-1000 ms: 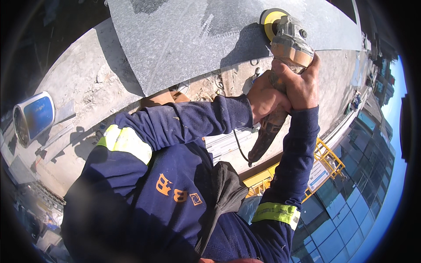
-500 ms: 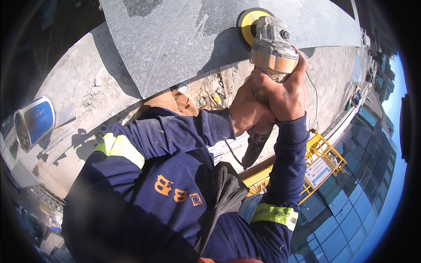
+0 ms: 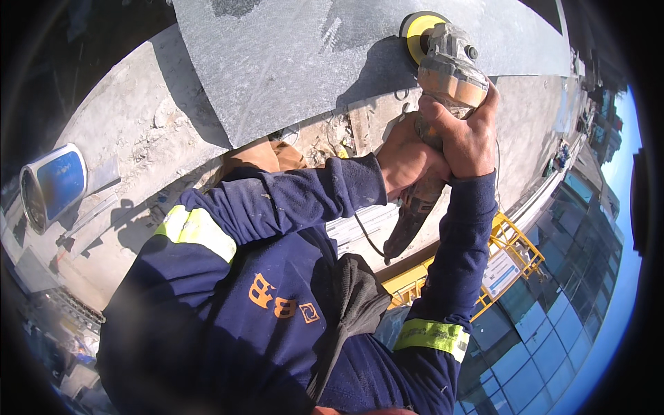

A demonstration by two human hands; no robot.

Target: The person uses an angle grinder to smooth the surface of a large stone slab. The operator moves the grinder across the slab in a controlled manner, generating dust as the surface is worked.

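Observation:
Both hands are closed around a worn, dusty angle grinder (image 3: 451, 66) with an orange band and a dark rear handle. My right hand (image 3: 470, 142) grips its body just behind the gear head, thumb on one side and fingers wrapped round the other. Lower on the body, my left hand (image 3: 408, 160) is wrapped round it, partly covered by the right hand and wrist. A yellow and black disc (image 3: 418, 36) is fitted to the head and rests at or just over a flat grey sheet (image 3: 270, 76). Contact cannot be told exactly. Duller, darker patches mark the sheet's surface.
A blue and white bucket (image 3: 59, 185) lies on its side on the dusty concrete floor (image 3: 138, 131) at left. Rubble lies below the sheet's edge. A yellow metal frame (image 3: 508, 242) with a sign stands at right, before a glass building (image 3: 553, 325). A dark cord (image 3: 368, 238) hangs near the grinder's handle.
The grinder, with both hands on it, has shifted a little to the right along the grey sheet. Both forearms moved with it, and my grip looks the same.

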